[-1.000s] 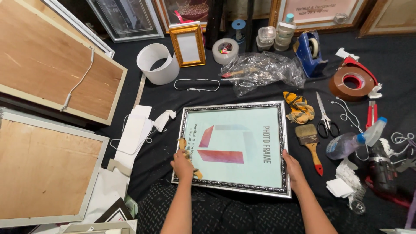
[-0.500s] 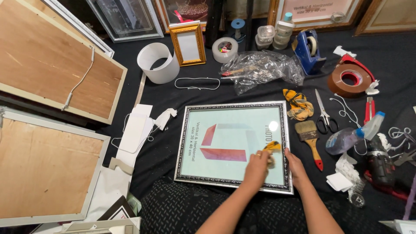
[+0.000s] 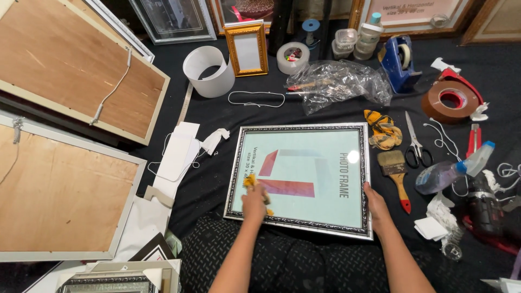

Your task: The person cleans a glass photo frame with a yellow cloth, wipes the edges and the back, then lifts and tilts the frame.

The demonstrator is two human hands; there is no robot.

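A silver ornate picture frame (image 3: 304,128) lies flat on the black cloth in front of me, its glass over a pale green printed sheet with a red shape. My left hand (image 3: 254,205) presses a small yellow cloth (image 3: 250,181) onto the glass near the frame's lower left corner. My right hand (image 3: 376,206) grips the frame's lower right edge.
To the right of the frame lie a paintbrush (image 3: 398,172), scissors (image 3: 415,145), a crumpled yellow rag (image 3: 383,130) and a spray bottle (image 3: 450,171). Brown tape (image 3: 450,102), a blue tape dispenser (image 3: 399,57) and a plastic bag (image 3: 336,84) sit behind. Large wood-backed frames (image 3: 59,195) fill the left.
My left hand with the yellow cloth swept from the glass's left side to its right and has come back to the lower left. My right hand stays on the frame's right edge.
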